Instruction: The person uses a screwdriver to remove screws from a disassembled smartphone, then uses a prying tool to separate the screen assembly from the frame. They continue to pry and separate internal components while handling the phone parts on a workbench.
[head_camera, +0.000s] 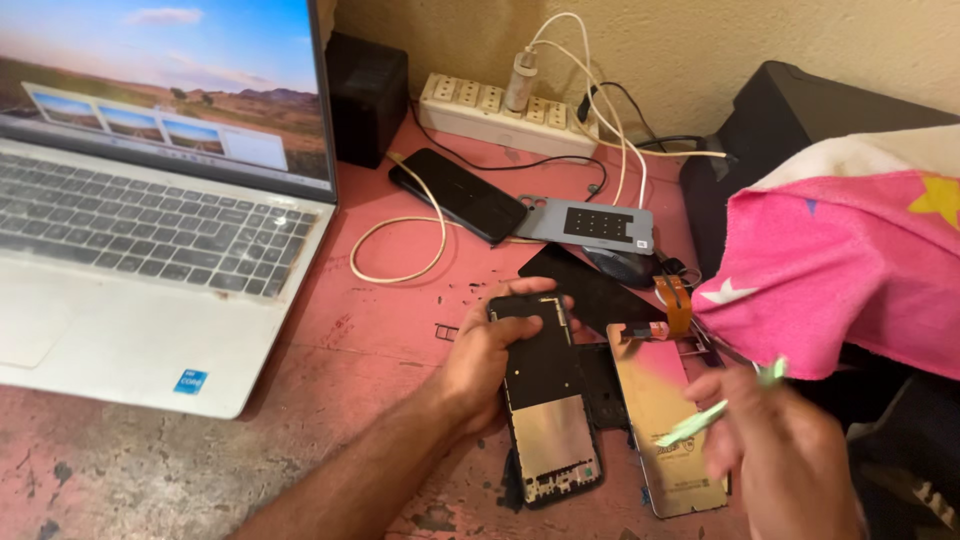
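Head view looks down on a worn pink table (380, 330). Left hand (490, 365) grips the top of an opened phone frame (545, 400) lying flat on the table. Right hand (775, 445), blurred, pinches a pale green tool (715, 410) above a detached gold-toned screen panel (665, 430) just beside the frame. A laptop (150, 200) sits at left, a pink towel (850, 260) at right.

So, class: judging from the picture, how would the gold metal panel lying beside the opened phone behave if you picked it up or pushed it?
The gold panel looks thin and flat, so probably light and slightly bendy. Its shiny face suggests it would slide easily on the table. An orange ribbon cable near its top end seems fragile.
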